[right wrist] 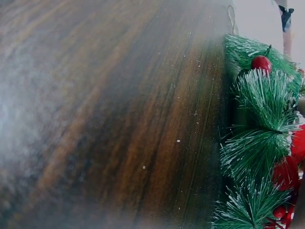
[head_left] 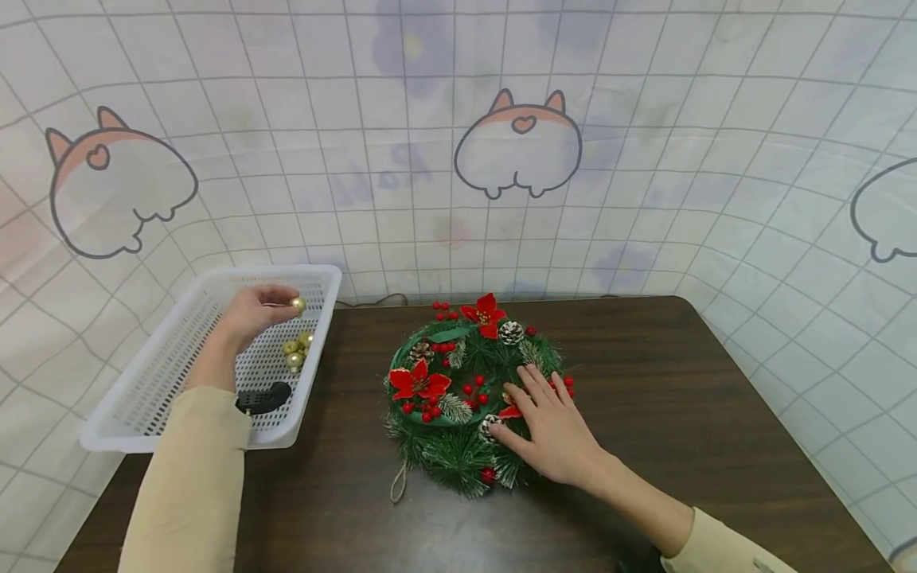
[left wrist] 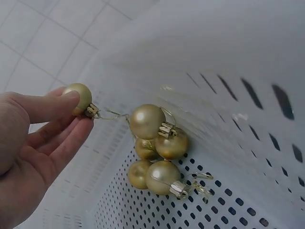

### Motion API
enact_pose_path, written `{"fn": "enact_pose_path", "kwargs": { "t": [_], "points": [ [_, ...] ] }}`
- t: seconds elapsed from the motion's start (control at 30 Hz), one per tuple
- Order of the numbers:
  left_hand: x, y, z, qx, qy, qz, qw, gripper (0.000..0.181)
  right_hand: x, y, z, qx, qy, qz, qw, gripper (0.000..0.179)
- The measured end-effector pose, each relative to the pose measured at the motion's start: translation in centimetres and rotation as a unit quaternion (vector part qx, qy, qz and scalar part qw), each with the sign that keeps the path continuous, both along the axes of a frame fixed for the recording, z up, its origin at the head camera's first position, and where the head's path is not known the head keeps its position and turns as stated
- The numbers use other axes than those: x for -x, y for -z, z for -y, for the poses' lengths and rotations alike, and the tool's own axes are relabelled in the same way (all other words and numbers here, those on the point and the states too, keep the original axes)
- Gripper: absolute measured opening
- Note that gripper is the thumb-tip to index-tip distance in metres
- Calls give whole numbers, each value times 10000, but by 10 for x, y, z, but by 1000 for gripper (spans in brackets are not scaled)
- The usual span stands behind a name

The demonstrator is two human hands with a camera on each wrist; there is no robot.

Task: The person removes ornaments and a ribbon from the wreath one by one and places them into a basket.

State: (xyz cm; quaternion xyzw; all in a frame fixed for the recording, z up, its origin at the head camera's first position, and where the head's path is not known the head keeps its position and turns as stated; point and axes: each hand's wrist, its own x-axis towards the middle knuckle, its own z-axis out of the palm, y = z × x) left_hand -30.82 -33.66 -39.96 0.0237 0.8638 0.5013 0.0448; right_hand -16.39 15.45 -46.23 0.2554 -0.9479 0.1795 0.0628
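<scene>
My left hand point(head_left: 252, 317) is over the white basket, pinching a small gold bauble point(left wrist: 82, 97) between thumb and fingers. A thin gold cord trails from the bauble's cap toward several more gold baubles point(left wrist: 148, 122) lying against the basket's side. On the table, a green Christmas wreath point(head_left: 454, 460) carries red poinsettias, red berries and frosted pinecones. My right hand point(head_left: 557, 436) rests on the wreath's right side with its fingers spread, partly covering a red flower. The right wrist view shows the wreath's needles point(right wrist: 262, 129) and tabletop; the hand's fingers are not clear there.
The white perforated basket point(head_left: 331, 290) stands at the left of the dark wooden table point(head_left: 645, 358). A black object point(head_left: 265, 398) lies inside its near end. A twine loop point(head_left: 398, 485) sticks out from the wreath's near side. Patterned cloth point(head_left: 401, 223) surrounds the table's back and sides.
</scene>
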Motion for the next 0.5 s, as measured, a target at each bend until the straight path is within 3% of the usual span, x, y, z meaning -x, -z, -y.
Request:
{"fn": "enact_pose_path", "kwargs": {
  "t": [0.2,0.5],
  "points": [
    [1,6,1,160,139,281,9994,50,0,0,0,9,2,0,10000,77],
    [0,9,3,363,301,273,9985,47,0,-1,0,-17,6,7,10000,78]
  ]
}}
